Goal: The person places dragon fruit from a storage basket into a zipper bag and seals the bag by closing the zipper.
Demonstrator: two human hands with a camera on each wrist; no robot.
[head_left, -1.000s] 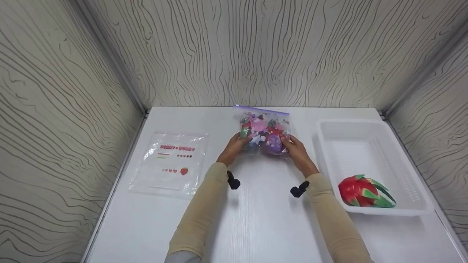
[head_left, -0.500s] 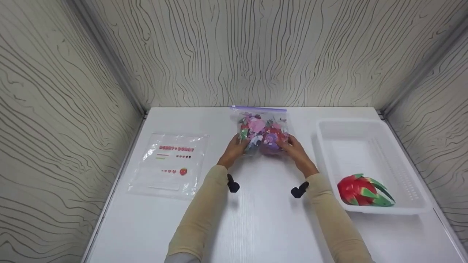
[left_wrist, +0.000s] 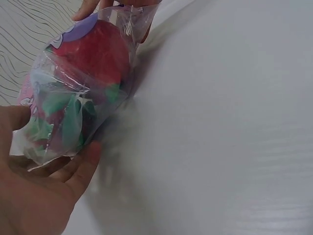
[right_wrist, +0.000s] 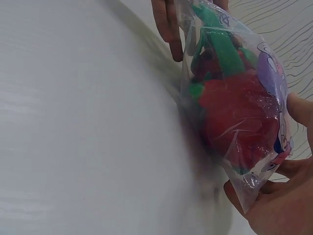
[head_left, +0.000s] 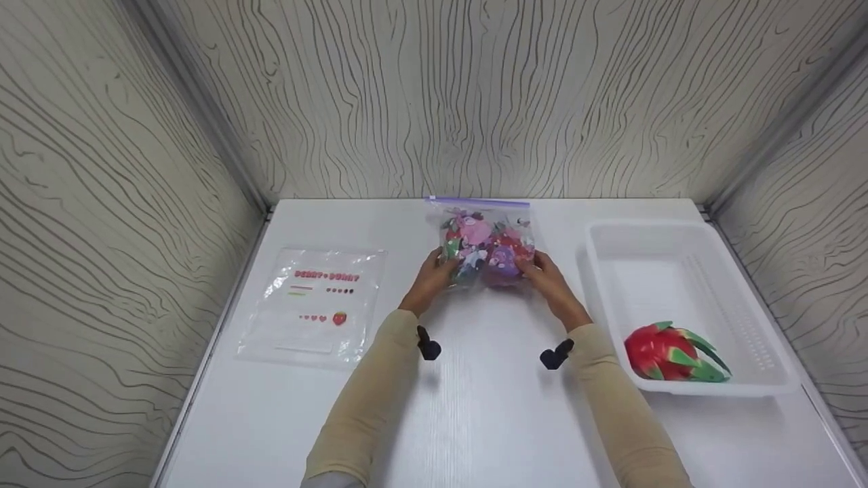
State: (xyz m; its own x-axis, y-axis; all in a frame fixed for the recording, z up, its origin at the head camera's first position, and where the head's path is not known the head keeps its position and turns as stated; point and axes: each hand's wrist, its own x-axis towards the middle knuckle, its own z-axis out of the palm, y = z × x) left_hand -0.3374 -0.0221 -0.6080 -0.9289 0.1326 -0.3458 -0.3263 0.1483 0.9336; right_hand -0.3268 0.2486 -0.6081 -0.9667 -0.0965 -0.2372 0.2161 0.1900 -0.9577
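So, the printed zip bag [head_left: 485, 234] was between the two hands, upper middle of the frame, purple zip strip [head_left: 480, 202] toward the back edge of the white table [head_left: 468, 413]. Both hands were grasping it: left hand [head_left: 430, 279] pinched its lower left side, right hand [head_left: 553, 286] its lower right, thumbs on the printed face, fingers round the back. Couldn't tell if the bag's underside touched the table. Wrist views showed red-and-green fruit [left_wrist: 100, 56] inside, seen through clear film.

Labels: held bag carried pink, purple and pale blue cartoon figures. A second clear bag [head_left: 315, 301] lay flat at left of the frame, well apart from the hands. Red capitals across its top, blurred; closest read "BERRY BUNNY", not certain. Below that: short coloured lines, rows of small marks and a strawberry print [head_left: 339, 318].

Lower right: white basket [head_left: 719, 388] with a red dragon fruit [head_left: 664, 354], green-leaved, lying in its near left corner.
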